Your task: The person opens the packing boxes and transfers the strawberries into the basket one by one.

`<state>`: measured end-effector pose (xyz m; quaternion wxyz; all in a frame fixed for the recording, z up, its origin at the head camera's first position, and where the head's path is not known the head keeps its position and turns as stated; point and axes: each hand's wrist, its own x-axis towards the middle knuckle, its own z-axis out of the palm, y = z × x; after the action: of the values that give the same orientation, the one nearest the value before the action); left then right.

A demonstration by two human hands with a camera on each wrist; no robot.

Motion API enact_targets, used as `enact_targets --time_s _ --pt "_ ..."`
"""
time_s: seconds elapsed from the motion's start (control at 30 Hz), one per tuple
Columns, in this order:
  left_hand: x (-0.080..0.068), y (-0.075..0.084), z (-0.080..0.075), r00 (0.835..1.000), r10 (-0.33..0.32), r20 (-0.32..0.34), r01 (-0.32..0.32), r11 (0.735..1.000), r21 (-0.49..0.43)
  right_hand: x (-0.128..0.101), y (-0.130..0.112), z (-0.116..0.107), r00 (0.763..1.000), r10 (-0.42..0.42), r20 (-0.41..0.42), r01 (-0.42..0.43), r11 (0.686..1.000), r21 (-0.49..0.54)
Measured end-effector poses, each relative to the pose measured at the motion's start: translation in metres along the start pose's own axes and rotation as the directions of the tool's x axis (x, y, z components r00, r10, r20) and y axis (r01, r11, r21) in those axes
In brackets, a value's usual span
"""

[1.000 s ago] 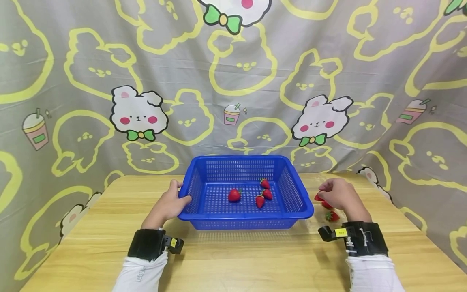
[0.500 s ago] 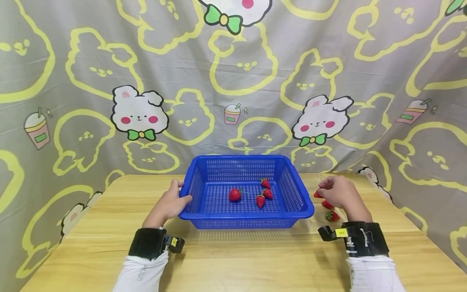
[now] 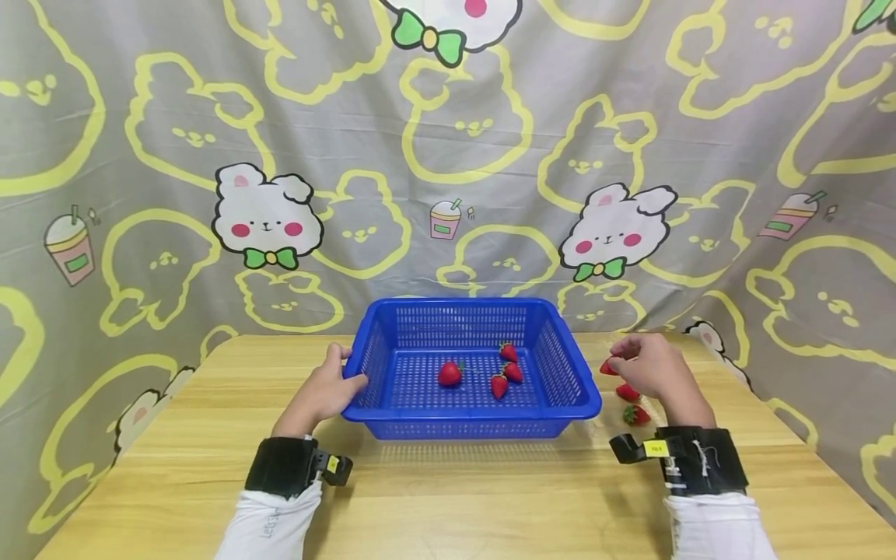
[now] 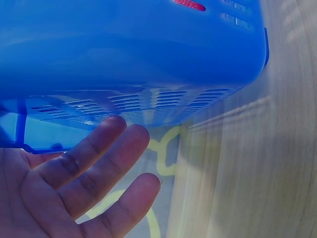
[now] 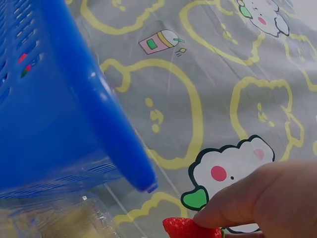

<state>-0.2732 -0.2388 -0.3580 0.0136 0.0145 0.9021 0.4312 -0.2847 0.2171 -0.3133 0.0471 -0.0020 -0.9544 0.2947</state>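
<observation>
We find the held strawberry (image 3: 608, 366) just outside the right rim of the blue basket (image 3: 472, 414), pinched between the thumb and fingers of the right hand (image 3: 654, 369); whether it also touches the table (image 3: 448, 498) we cannot tell. A fingertip hold seems to suit something so small and tapered. Two loose strawberries (image 3: 636, 415) lie near that hand, placed, we judge, within its easy reach. The left hand (image 3: 325, 389), well apart from the right, grips the basket's left rim, thumb over the top and fingers outside, probably to steady it. Inside, three small strawberries (image 3: 513, 372) cluster towards the right, while a rounder strawberry (image 3: 449, 375) sits apart from them. The fruit is red and glossy, finely pitted close up; the basket is smooth plastic with slotted walls. Beneath, we see pale wood grain; behind, a creased grey curtain (image 3: 490, 117) with yellow outlines.
</observation>
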Motion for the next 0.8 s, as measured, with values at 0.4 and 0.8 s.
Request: enact_targets --time_s 0.4,0.8 --pt "0.000 0.000 0.000 1.000 0.006 -0.004 -0.006 1.000 -0.006 -0.003 -0.007 0.000 0.998 -0.047 -0.043 0.046 0.999 -0.017" --pt "0.000 -0.001 0.000 1.000 0.012 0.000 -0.012 1.000 -0.011 -0.009 -0.018 -0.003 0.993 -0.086 -0.081 0.086 0.996 -0.006"
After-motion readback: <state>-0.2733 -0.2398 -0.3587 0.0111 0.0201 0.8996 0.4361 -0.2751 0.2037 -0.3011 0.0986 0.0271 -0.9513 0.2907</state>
